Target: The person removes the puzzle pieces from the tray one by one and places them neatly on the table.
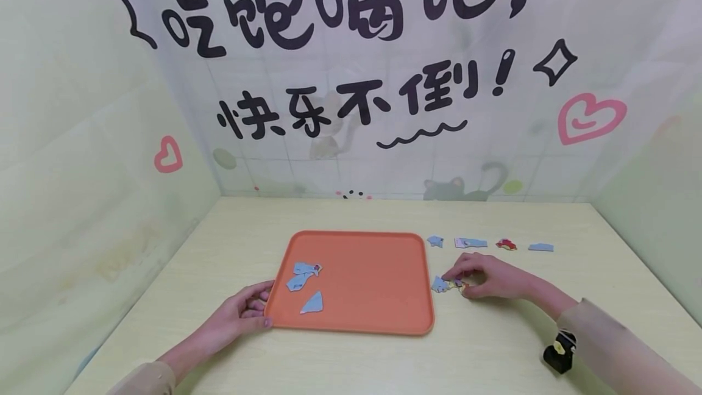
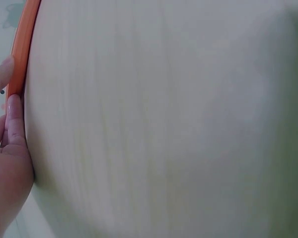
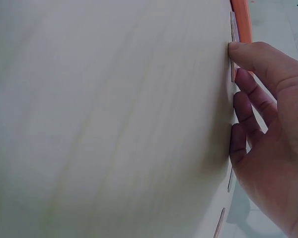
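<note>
My left hand (image 1: 247, 309) holds the left edge of the orange tray (image 1: 373, 325), its thumb and fingers at the rim (image 2: 23, 49). Inside the tray, on its left side, lie light-blue jigsaw puzzle pieces: two touching (image 1: 298, 279) and a triangular one (image 1: 312, 303) below them. Just right of the tray, my right hand (image 1: 488, 276) pinches a small yellow-and-purple puzzle piece (image 1: 456, 284) between thumb and fingers. A blue piece (image 1: 439, 284) sits against it, next to the tray rim. The right wrist view shows the thumb (image 3: 246, 52) on a thin piece's edge.
Behind my right hand, several pieces stand in a row: a blue one (image 1: 436, 241), a long blue-and-lilac one (image 1: 470, 242), a red one (image 1: 506, 244) and a flat blue one (image 1: 541, 247). A printed cloth wall (image 1: 351, 169) rises behind the pale wooden table (image 1: 362, 364).
</note>
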The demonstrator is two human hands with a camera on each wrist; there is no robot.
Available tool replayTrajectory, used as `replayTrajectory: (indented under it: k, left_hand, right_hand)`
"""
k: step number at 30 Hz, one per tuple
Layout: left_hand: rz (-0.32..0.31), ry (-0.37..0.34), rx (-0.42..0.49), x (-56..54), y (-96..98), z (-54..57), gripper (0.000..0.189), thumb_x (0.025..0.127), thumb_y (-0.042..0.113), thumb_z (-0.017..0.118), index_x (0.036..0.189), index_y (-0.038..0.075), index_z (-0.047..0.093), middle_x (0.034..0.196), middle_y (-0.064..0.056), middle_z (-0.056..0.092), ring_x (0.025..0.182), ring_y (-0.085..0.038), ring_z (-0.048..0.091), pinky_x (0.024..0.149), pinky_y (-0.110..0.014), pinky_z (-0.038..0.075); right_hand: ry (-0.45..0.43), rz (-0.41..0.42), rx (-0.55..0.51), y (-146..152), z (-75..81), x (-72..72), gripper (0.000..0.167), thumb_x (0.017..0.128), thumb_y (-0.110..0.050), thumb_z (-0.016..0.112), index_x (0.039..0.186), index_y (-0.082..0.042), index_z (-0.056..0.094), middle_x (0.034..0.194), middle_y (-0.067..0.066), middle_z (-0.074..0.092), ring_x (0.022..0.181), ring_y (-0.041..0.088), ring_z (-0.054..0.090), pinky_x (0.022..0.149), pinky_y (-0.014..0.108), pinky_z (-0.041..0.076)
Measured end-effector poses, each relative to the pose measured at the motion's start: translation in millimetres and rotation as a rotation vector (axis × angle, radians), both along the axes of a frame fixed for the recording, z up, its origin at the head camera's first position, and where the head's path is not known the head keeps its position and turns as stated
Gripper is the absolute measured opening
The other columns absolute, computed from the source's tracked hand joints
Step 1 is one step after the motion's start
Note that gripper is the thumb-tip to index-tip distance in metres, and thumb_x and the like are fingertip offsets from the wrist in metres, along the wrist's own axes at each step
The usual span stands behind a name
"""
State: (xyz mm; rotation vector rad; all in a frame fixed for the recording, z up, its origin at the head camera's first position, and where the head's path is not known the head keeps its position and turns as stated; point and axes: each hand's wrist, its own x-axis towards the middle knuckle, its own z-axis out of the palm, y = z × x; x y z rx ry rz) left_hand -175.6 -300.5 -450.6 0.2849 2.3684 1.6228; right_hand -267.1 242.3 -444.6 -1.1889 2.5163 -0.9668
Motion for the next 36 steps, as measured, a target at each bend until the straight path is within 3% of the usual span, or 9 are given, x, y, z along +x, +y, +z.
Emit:
replayTrajectory:
  k: [15, 21, 27, 36]
  left_hand:
    - [-0.013, 0.011, 0.008, 0.7, -1.1, -0.1, 0.081, 0.086, 0.014, 0.076, 0.151, -0.004, 0.031, 0.131, -0.024, 0.042, 0.099, -0.004, 0.051, 0.083, -0.014, 0.05]
    - [-0.01, 0.0, 0.007, 1.6, -0.7, 0.7, 0.081, 0.086, 0.015, 0.075, 0.151, -0.003, 0.031, 0.131, -0.023, 0.042, 0.099, -0.006, 0.05, 0.083, -0.015, 0.05]
    - [-0.012, 0.004, 0.006, 1.7, -0.6, 0.7, 0.081, 0.086, 0.014, 0.076, 0.151, -0.004, 0.031, 0.131, -0.024, 0.042, 0.099, -0.005, 0.05, 0.083, -0.014, 0.05]
    - [-0.015, 0.004, 0.011, 1.5, -1.3, -0.4, 0.081, 0.086, 0.014, 0.076, 0.151, -0.004, 0.031, 0.132, -0.024, 0.042, 0.099, -0.004, 0.05, 0.083, -0.014, 0.05]
  right_hand:
    - [-0.01, -0.041, 0.023, -4.2, 5.4, 3.3, 0.034, 0.087, -0.014, 0.072, 0.12, -0.021, 0.069, 0.112, -0.003, 0.063, 0.098, 0.009, 0.054, 0.088, 0.022, 0.046]
    - [-0.021, -0.077, 0.053, -5.9, 11.3, 8.8, 0.041, 0.085, -0.022, 0.076, 0.125, -0.02, 0.066, 0.119, -0.001, 0.063, 0.103, 0.011, 0.054, 0.09, 0.023, 0.046]
    - [-0.002, -0.103, 0.104, -7.9, 19.5, 9.0, 0.048, 0.085, -0.028, 0.077, 0.13, -0.021, 0.061, 0.13, -0.004, 0.061, 0.116, 0.017, 0.054, 0.099, 0.033, 0.046]
    - [0.021, -0.098, 0.083, -17.7, 36.5, -2.1, 0.05, 0.084, -0.021, 0.077, 0.131, -0.021, 0.06, 0.127, 0.002, 0.061, 0.11, 0.026, 0.056, 0.091, 0.043, 0.049]
